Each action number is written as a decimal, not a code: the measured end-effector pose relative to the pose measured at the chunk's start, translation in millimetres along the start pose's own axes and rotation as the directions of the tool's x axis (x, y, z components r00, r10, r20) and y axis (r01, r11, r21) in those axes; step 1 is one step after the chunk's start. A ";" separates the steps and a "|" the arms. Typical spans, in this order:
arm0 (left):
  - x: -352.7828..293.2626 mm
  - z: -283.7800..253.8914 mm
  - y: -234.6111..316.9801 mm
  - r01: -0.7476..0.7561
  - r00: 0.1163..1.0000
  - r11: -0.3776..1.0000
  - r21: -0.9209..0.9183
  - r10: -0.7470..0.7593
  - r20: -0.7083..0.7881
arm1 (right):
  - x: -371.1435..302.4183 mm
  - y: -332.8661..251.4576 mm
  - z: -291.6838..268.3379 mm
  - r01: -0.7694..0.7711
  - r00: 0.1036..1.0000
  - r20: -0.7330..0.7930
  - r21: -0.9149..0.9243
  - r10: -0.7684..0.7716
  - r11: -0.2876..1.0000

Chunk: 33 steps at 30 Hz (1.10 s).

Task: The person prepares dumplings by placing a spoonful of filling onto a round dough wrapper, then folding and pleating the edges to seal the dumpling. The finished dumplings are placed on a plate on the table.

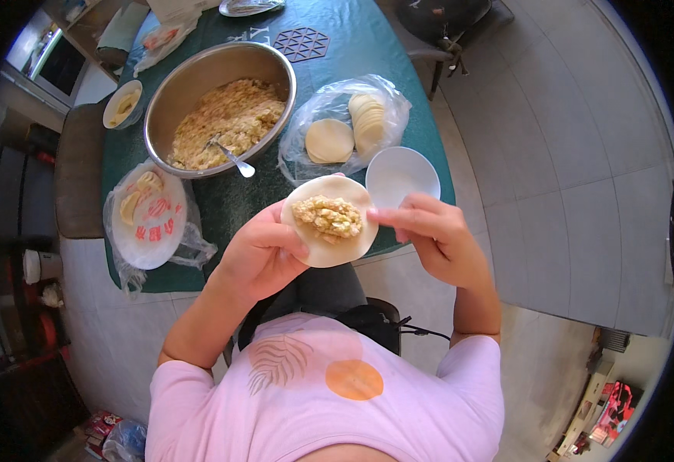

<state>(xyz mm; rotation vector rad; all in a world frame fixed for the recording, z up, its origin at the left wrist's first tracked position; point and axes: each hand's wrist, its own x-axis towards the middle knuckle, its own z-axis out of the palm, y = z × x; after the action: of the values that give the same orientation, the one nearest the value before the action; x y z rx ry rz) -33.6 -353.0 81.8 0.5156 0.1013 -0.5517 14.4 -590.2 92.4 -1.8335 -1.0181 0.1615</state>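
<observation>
My left hand (pixel 256 254) holds a round dumpling wrapper (pixel 311 254) from its left side, the thumb over its near left edge. The wrapper lies open and flat, with a mound of pale minced filling (pixel 328 218) in its middle. My right hand (pixel 439 235) has its index finger stretched out to the wrapper's right edge; the fingertip touches it. The other right fingers are loosely bent and hold nothing. Behind that hand stands a white bowl (pixel 403 171). Beyond the wrapper, a clear plastic bag (pixel 297 154) holds a stack of plain wrappers (pixel 329 141).
A large steel basin (pixel 152 127) of filling, with a spoon (pixel 237 160) in it, stands on the green-covered table (pixel 237 200). At the left, a plate covered with a plastic bag (pixel 148 239) bears folded dumplings (pixel 130 206). A small bowl (pixel 124 105) sits beyond it.
</observation>
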 end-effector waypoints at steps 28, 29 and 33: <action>-18.8 -6.2 1.5 0.012 1.000 1.000 -0.013 -0.013 -0.010 | 24.4 -8.2 -2.2 0.093 0.995 -0.039 -0.064 -0.096 0.994; -20.9 -8.5 2.8 -0.011 1.000 1.000 -0.025 0.010 -0.019 | 23.2 -11.7 3.0 0.092 0.995 -0.045 -0.047 -0.094 0.995; -26.8 -8.9 4.4 -0.034 0.998 0.998 -0.058 0.032 -0.046 | 24.7 -9.4 23.2 0.163 0.985 -0.047 -0.063 -0.166 0.985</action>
<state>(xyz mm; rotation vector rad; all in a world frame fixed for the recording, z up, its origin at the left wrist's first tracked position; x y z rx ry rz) -53.7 -332.7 82.1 0.4714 0.1513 -0.5035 12.8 -555.2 96.3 -1.7875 -1.1422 -0.0161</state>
